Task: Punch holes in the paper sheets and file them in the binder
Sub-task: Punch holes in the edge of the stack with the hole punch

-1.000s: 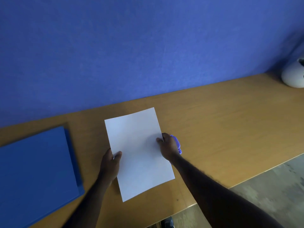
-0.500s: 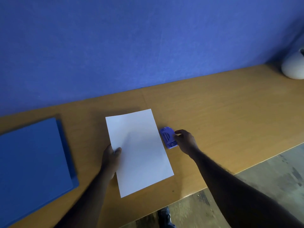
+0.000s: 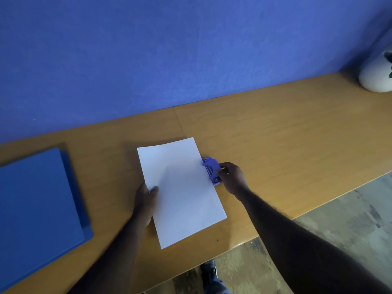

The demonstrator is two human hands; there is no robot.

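Observation:
A white paper sheet [image 3: 180,192] lies on the wooden desk [image 3: 275,141], tilted slightly. My left hand [image 3: 146,200] pinches its left edge, thumb on top. A small purple hole punch [image 3: 211,169] sits against the sheet's right edge, its mouth at the paper. My right hand [image 3: 232,177] grips the punch from the right side. A closed blue binder [image 3: 38,200] lies flat at the desk's left.
A blue wall [image 3: 191,49] runs along the back of the desk. A white round pot [image 3: 376,75] stands at the far right. The desk's front edge runs diagonally at lower right, with grey floor [image 3: 350,213] and my shoe [image 3: 210,270] below.
My right hand came off the top of the punch, then took hold of it from the right and brought it against the sheet's right edge. The left hand kept holding the sheet.

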